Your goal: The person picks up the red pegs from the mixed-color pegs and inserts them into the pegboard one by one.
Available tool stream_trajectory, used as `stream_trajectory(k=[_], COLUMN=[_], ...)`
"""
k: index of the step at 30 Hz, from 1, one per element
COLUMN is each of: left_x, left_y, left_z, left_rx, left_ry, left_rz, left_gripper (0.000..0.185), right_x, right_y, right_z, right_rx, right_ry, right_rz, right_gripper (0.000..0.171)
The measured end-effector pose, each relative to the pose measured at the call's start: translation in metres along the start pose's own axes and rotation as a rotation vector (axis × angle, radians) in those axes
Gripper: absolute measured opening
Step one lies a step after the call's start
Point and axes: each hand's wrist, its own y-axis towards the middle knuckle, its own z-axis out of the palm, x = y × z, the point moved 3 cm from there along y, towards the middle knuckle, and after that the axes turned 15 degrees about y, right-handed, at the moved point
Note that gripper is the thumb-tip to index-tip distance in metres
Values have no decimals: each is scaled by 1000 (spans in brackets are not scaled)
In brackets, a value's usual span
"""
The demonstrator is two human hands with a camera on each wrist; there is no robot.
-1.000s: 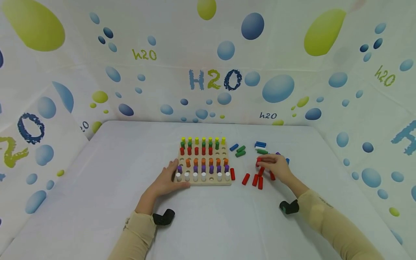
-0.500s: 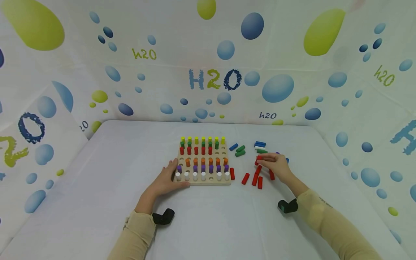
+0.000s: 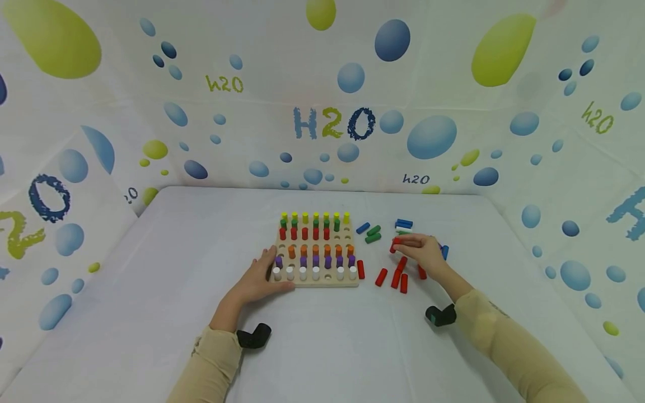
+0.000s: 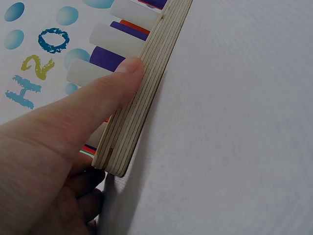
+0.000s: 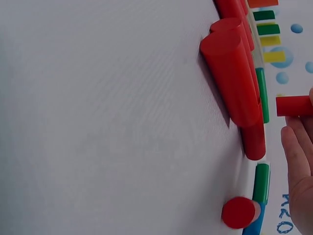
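In the head view my left hand [image 3: 258, 281] holds the near left corner of a wooden pegboard [image 3: 322, 284]. Its thumb lies along the front edge, and the fingers reach round the left side. The left wrist view shows the thumb pressed on the layered plywood edge [image 4: 146, 93]. My right hand [image 3: 427, 257] pinches a red peg [image 3: 395, 245] by thumb and fingertips, raised over the loose pegs. From the right wrist the held peg [image 5: 292, 105] pokes out past the fingers. Upright pegs fill rows of yellow, green, red, orange, purple and white, with several bare holes among them.
Several loose red pegs [image 3: 381, 277] lie right of the board. Behind them are green pegs [image 3: 373, 238], a blue peg [image 3: 363, 228] and a stack of blue pegs [image 3: 403, 223]. Another blue peg [image 3: 445, 252] lies beyond the right hand. A white cloth [image 3: 151, 313] covers the table.
My right hand has lifted the red peg and moved it slightly left, toward the board. The left hand and the pegboard have stayed in place.
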Motion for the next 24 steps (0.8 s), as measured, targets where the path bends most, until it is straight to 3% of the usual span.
stream_trajectory(k=[7,24], left_x=[0,0], left_y=[0,0], left_z=[0,0], left_rx=[3,8], left_ry=[-3,-13], left_rz=[-1,-25], left_gripper=[112,112], right_x=[4,14], right_y=[5,20], right_z=[10,49], right_rx=[4,60], right_ry=[-3,18], right_rz=[19,-36], right_gripper=[46,36])
